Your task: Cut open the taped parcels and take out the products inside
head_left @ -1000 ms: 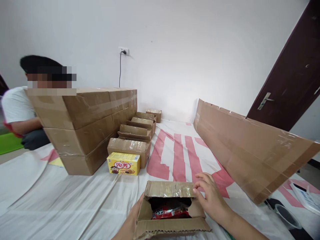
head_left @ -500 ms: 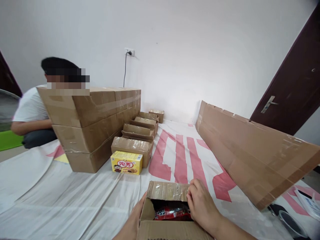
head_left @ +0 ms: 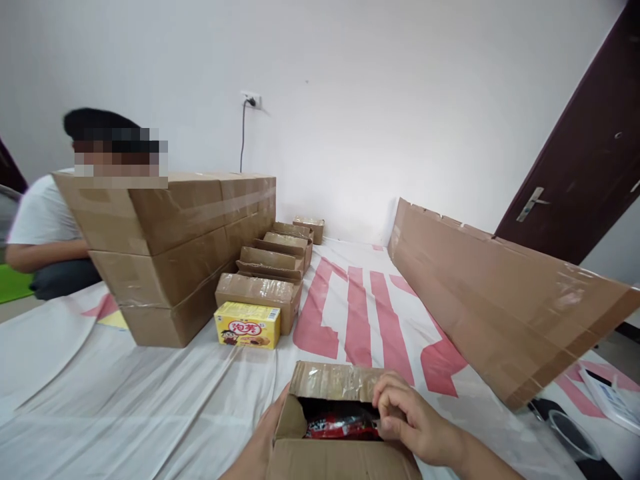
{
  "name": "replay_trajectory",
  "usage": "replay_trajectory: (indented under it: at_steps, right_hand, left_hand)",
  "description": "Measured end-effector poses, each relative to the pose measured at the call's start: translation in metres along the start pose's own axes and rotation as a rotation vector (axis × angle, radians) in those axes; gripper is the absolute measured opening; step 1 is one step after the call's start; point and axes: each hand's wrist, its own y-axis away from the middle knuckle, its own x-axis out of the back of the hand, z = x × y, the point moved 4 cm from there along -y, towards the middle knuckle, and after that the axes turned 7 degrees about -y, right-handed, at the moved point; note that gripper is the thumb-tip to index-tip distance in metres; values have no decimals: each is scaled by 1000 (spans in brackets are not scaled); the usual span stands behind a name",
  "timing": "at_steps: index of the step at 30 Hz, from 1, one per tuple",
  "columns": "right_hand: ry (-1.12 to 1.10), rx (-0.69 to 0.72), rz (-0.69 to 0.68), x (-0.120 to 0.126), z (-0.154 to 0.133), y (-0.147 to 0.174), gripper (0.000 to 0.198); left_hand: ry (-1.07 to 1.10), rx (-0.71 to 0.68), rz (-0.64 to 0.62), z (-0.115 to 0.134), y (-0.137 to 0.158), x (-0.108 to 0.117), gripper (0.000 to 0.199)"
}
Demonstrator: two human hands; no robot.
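Observation:
A small open cardboard box [head_left: 345,457] stands right in front of me, its far flap [head_left: 335,380] raised. Inside it lies a shiny red packet [head_left: 340,425], partly covered by the box's walls and my right hand. My left hand [head_left: 273,430] holds the box's left side, with its fingertips hidden behind the cardboard. At the right corner, my right hand [head_left: 413,420] has curled fingers on the edge of the far flap, the thumb tucked below them. Beyond the box, a yellow snack carton [head_left: 247,327] stands on the sheet.
A row of small cardboard boxes [head_left: 257,290] runs back beside tall stacked cartons [head_left: 170,267]. Behind the stack a person [head_left: 45,220] crouches. A large cardboard panel [head_left: 500,293] leans at right, with a round container [head_left: 575,433] near its lower end. A white sheet [head_left: 215,413] lies underneath.
My view has turned slightly, so the surroundings sit further left. My right hand has shifted on the box's corner, and its thumb now shows. The box stays in place, with my left hand still on it.

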Motion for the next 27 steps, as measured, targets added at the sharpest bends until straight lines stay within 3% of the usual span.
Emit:
replay_trajectory:
  at_steps: [2, 4, 7, 9, 13, 17, 22, 24, 26, 27]
  right_hand:
    - [-104, -4, -15, 5, 0, 5, 28]
    - [-181, -62, 106, 20, 10, 14, 32]
    - [-134, -306, 328, 47, 44, 44, 33]
    - [-16, -527, 329, 55, 73, 75, 28]
    - [159, -792, 293, 48, 118, 143, 10]
    - [351, -954, 331, 34, 136, 190, 11]
    - [633, -1012, 283, 39, 131, 198, 11]
    - [767, -1052, 291, 48, 127, 195, 27]
    - [783, -1059, 285, 54, 125, 189, 38]
    - [759, -1032, 278, 56, 124, 185, 32]
  left_hand:
    - [-26, 1, -25, -4, 0, 0, 97]
    - [-25, 3, -34, -6, 1, 1, 103]
    - [0, 11, -48, -7, 3, 2, 103]
    - [11, 15, -57, -7, 4, 2, 102]
    - [-5, 28, -74, -9, 4, 1, 99]
    - [-7, 32, -66, -9, 3, 1, 98]
    - [37, 50, -8, -12, 3, 2, 103]
    - [36, 51, 3, -12, 3, 2, 101]
    - [25, 36, 1, -7, 4, 2, 101]
    - [20, 28, -3, -3, 4, 2, 104]
